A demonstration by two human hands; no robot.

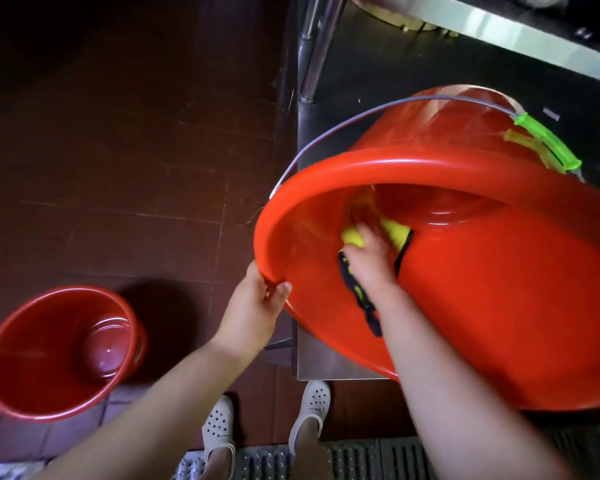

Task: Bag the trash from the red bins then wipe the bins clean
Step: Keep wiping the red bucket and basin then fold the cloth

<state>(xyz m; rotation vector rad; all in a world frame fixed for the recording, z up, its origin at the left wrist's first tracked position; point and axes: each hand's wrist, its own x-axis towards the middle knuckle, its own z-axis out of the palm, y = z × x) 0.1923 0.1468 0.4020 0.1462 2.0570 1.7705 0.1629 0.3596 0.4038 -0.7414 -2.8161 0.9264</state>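
Wiping inside the big red bin (499, 306): it lies tipped on its side on the steel table (326, 362), mouth toward the person, base pointing away. Right hand (371, 258) is inside the bin, pressed onto a yellow cloth (397, 233) with dark trim against the inner wall. Fingers are blurred, so I cannot tell whether they curl round the cloth or lie flat on it. Left hand (253, 306) grips the bin's rim at its lower left edge, thumb on the inside, fingers wrapped behind. Wire handle (326, 136) arcs over the bin's outer wall, its green grip (548, 142) resting on the upper right side. Second red bin (25, 386) stands upright on the dark tiled floor (118, 133) to the left, well apart from the table; no trash showing in it. White perforated clogs (219, 424) stand just before the table edge, on a studded grey mat (361, 459).
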